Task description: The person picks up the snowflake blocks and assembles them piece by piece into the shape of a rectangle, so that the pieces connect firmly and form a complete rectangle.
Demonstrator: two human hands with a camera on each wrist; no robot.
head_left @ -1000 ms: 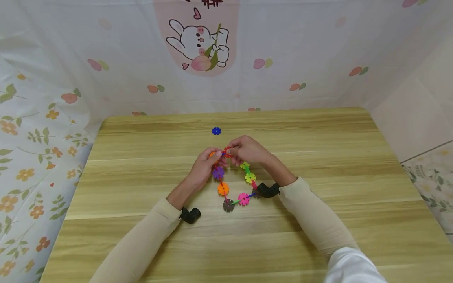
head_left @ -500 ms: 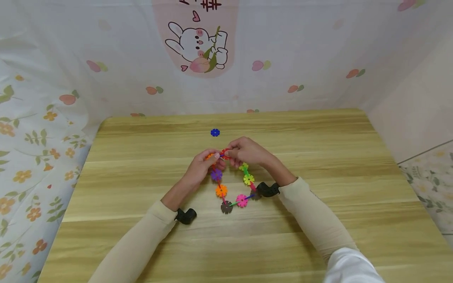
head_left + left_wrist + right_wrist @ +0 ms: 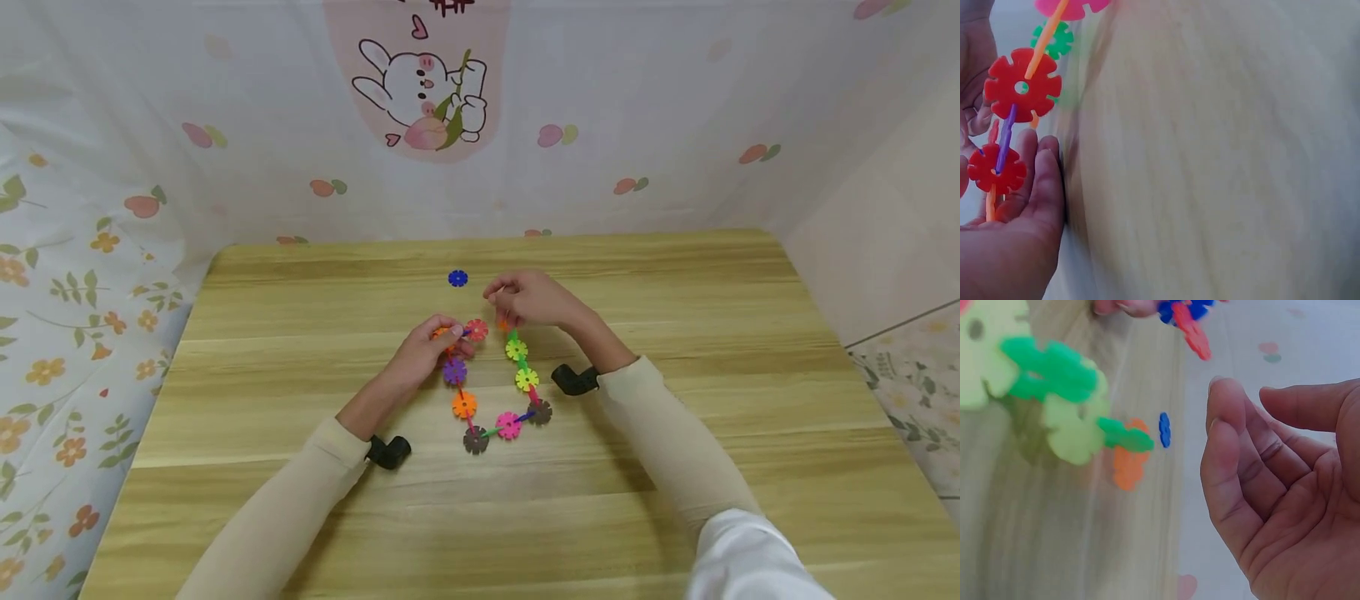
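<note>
A chain of notched plastic snowflake discs (image 3: 464, 405) makes an unclosed loop on the table, in several colours. My left hand (image 3: 423, 352) pinches its upper left end, beside a blue disc and a red end disc (image 3: 476, 330). The left wrist view also shows a red disc (image 3: 997, 169) by that hand's fingers. My right hand (image 3: 534, 298) hovers just above the chain's other end, an orange disc (image 3: 504, 323) partly hidden beneath it. In the right wrist view, thumb and fingers are apart with nothing between them, and the green disc (image 3: 1125, 434) joins the orange one.
A loose blue disc (image 3: 458, 278) lies flat behind the hands, near the back of the wooden table (image 3: 675, 350). A printed white cloth (image 3: 585, 100) hangs behind the table, with more patterned cloth (image 3: 60, 375) at the left.
My right hand has let go of the red disc and moved slightly back and right. A gap now shows between the chain's two ends. My left hand keeps its hold.
</note>
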